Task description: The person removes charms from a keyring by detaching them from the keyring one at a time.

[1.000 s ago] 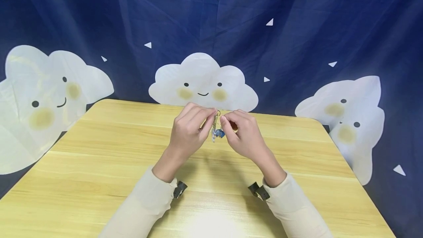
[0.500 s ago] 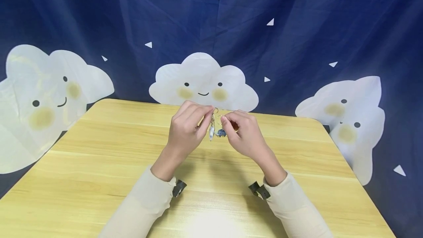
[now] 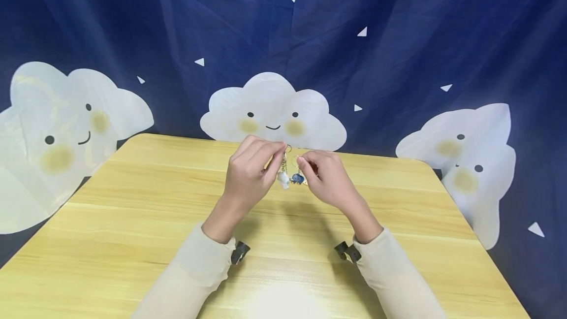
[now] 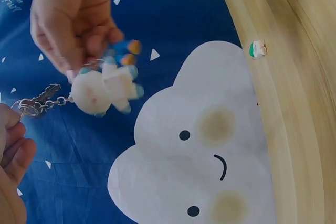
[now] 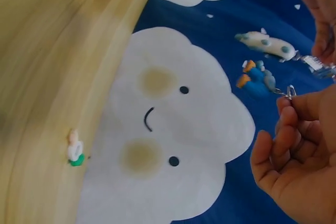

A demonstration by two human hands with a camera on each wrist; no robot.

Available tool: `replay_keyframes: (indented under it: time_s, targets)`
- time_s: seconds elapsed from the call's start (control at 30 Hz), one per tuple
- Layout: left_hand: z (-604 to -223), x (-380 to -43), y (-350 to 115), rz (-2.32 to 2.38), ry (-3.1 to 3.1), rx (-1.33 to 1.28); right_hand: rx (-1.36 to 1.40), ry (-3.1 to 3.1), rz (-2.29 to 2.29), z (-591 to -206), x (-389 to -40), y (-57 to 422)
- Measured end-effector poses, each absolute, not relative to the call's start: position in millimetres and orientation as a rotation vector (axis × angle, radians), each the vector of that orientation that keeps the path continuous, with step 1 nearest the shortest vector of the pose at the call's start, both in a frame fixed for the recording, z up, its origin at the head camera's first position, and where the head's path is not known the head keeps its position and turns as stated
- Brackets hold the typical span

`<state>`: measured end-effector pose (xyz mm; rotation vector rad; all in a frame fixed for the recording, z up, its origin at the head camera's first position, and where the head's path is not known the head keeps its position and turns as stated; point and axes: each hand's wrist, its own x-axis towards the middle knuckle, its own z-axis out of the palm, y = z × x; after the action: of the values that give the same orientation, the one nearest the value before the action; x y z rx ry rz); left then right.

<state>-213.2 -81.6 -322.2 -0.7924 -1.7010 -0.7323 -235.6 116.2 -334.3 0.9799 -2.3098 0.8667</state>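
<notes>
Both hands are raised over the far part of the table, close together. My left hand [image 3: 250, 171] pinches a metal key ring [image 4: 30, 108] between thumb and fingertips. From it hang a key [image 4: 48, 94] and, on a short chain, a white figure charm [image 4: 94, 93] with pale blue patches. My right hand [image 3: 330, 181] pinches the metal loop [image 5: 291, 92] of a second keychain. Its blue figure charm [image 5: 257, 82] has orange feet and dangles beside the white one. In the head view a gap shows between the two hands.
A small white and green figure [image 5: 75, 148] lies on the wooden table [image 3: 133, 210], near its edge in the wrist views. Behind the table hangs a dark blue cloth [image 3: 248, 23] printed with white clouds. Black straps [image 3: 240, 252] sit at the wrists.
The left hand has shifted slightly left, away from the right hand. The white charm has turned its broad side toward the head view, and the blue charm has swung. The right hand has barely moved.
</notes>
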Motion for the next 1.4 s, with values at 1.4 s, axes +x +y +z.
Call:
replay_keyframes:
  time_s: [1.4]
  targets:
    - [-326.0, -213.3, -81.3, -0.702, -1.706, -0.798, 1.136, -2.867, 0.615, -396.3, -330.0, 129.5]
